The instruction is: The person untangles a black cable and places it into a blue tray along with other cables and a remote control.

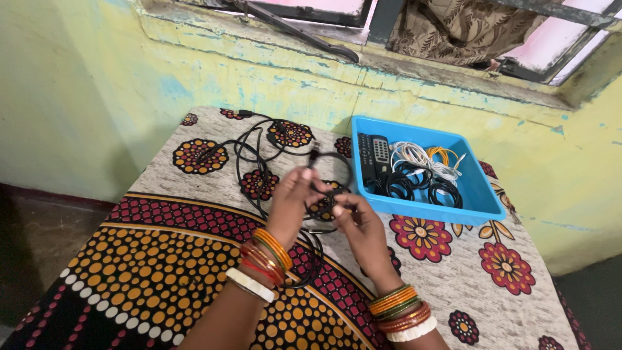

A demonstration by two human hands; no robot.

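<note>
My left hand (pixel 293 198) and my right hand (pixel 360 227) meet above the middle of the table, both gripping a black cable (pixel 334 157) that is wound into a small loop between them. One plug end sticks up from the left hand's fingers. More loose black cable (pixel 249 152) trails away over the patterned cloth toward the far left corner, and a slack loop hangs down under my left wrist. Both wrists carry stacks of orange, green and white bangles.
A blue plastic tray (pixel 478 188) sits at the far right of the table, holding a black remote control (pixel 374 157), coiled black cables, and white and orange cables. The table (pixel 162 259) has a floral and dotted cloth. A yellow-green wall and a window ledge stand behind.
</note>
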